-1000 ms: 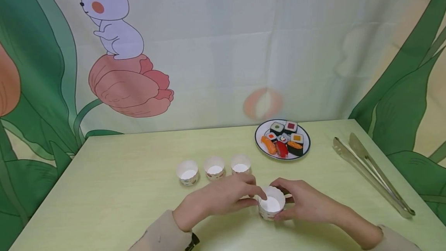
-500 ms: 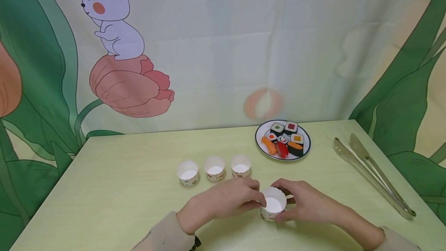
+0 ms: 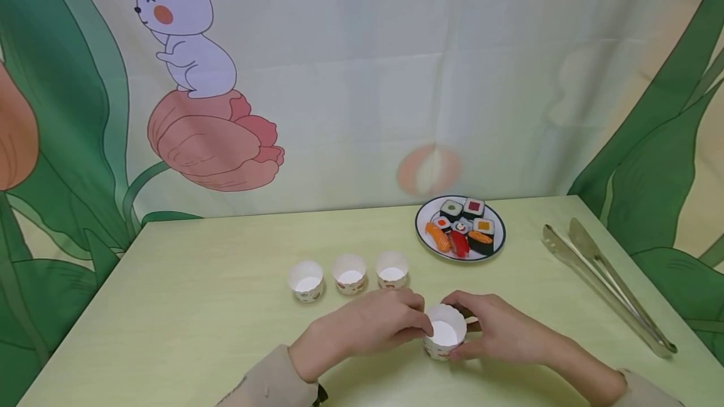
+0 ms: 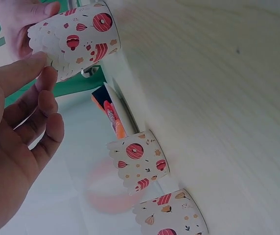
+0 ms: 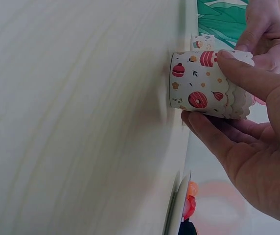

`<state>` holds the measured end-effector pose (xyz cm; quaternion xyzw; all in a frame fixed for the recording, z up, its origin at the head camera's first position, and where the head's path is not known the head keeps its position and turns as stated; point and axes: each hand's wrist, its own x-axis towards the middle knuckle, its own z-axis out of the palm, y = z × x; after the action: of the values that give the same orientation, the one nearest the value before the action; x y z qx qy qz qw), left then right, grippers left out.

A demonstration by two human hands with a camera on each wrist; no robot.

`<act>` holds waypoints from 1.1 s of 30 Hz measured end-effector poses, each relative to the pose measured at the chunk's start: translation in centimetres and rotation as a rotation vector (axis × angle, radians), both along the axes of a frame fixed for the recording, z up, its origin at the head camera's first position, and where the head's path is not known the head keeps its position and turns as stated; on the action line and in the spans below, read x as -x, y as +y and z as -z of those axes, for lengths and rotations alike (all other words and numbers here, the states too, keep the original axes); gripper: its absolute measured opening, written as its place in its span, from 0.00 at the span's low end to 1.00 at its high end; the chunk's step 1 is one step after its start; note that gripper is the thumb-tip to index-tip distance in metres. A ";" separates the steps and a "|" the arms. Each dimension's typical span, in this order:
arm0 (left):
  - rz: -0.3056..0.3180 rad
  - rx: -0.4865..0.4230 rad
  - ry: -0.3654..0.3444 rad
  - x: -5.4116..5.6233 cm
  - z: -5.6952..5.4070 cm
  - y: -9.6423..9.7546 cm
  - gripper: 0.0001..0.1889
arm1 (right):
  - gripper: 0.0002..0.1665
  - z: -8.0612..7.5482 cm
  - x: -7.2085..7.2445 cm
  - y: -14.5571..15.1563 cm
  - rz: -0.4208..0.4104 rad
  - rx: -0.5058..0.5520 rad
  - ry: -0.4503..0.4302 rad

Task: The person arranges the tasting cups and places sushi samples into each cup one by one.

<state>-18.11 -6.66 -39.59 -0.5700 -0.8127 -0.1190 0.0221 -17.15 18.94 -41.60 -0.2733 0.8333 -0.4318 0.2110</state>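
A stack of nested white paper baking cups (image 3: 440, 348) stands upright on the table, printed with red and orange sweets. Several scalloped rims lie close together in the left wrist view, on the same baking cups (image 4: 83, 39). From the right side my right hand (image 3: 503, 330) grips the stack, its thumb on the near wall and fingers behind. My left hand (image 3: 378, 324) pinches the rim at the left, thumb and index fingertip meeting there. Beyond the left hand, three single baking cups (image 3: 306, 281) (image 3: 349, 274) (image 3: 391, 271) stand in a row.
A round plate (image 3: 421, 231) with a dark blue rim holds several sushi pieces (image 3: 459, 244) at the back. Long metal tongs (image 3: 611, 294) lie at the right. A printed curtain (image 3: 351, 80) hangs behind the table's back edge.
My left index finger, earlier reaching over into the top cup, has drawn back and now pinches the rim. The stack and both hands have shifted slightly right in the view.
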 end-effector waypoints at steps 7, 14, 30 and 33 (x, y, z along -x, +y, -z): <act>-0.007 0.000 0.018 -0.1 -0.1 0.1 0.04 | 0.38 0.0 0.0 0.0 -0.004 -0.001 -0.003; -0.004 -0.017 0.010 -0.1 -0.2 0.1 0.04 | 0.37 0.0 0.0 0.0 0.004 -0.008 -0.002; 0.051 -0.115 -0.052 0.0 -0.8 -0.1 0.04 | 0.37 0.0 0.1 0.0 -0.002 0.005 0.007; 0.062 -0.127 -0.044 0.1 -0.9 -0.1 0.04 | 0.37 0.0 0.0 0.1 0.001 0.003 0.001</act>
<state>-18.16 -6.77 -38.72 -0.5894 -0.7859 -0.1834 0.0367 -17.19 19.00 -41.56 -0.2736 0.8328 -0.4330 0.2100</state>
